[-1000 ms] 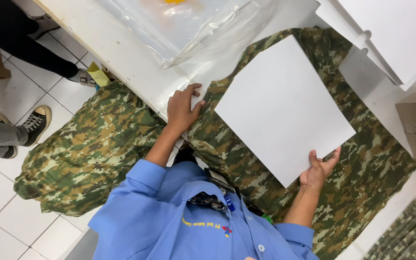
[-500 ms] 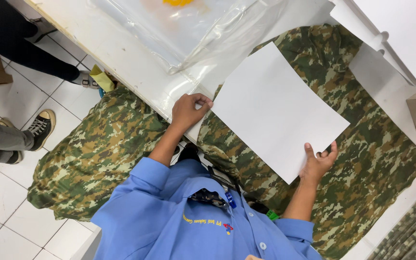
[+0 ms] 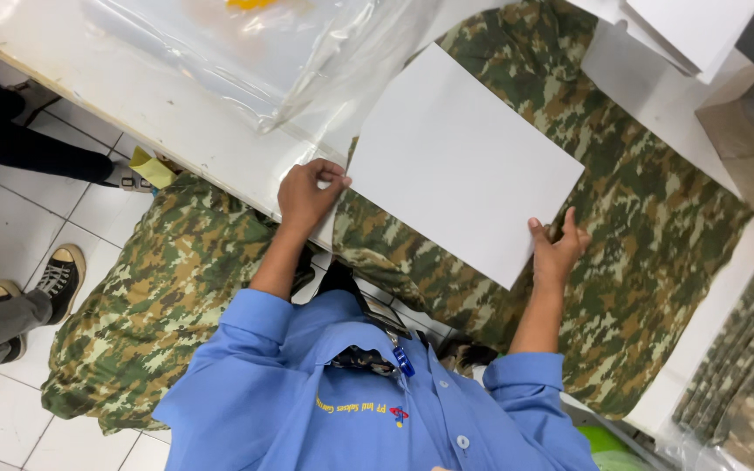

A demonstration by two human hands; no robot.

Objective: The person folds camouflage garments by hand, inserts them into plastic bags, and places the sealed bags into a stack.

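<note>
The left hand (image 3: pixel 309 195) pinches one corner of a white board (image 3: pixel 462 163), fingers curled over its edge. The right hand (image 3: pixel 557 249) grips the board's near corner, thumb on top and fingers underneath. The two hands are well apart, each closed on the board, which lies flat on a camouflage cloth (image 3: pixel 639 227). The cloth is spread over the white table (image 3: pixel 159 105) and hangs over the table's near edge toward the tiled floor (image 3: pixel 10 410). A clear plastic sheet (image 3: pixel 263 52) lies on the table just beyond the left hand. More white boards (image 3: pixel 700 26) sit at the far right corner, beside a cardboard box (image 3: pixel 748 139). Folded camouflage pieces (image 3: pixel 748 366) lie past the table's right edge.
</note>
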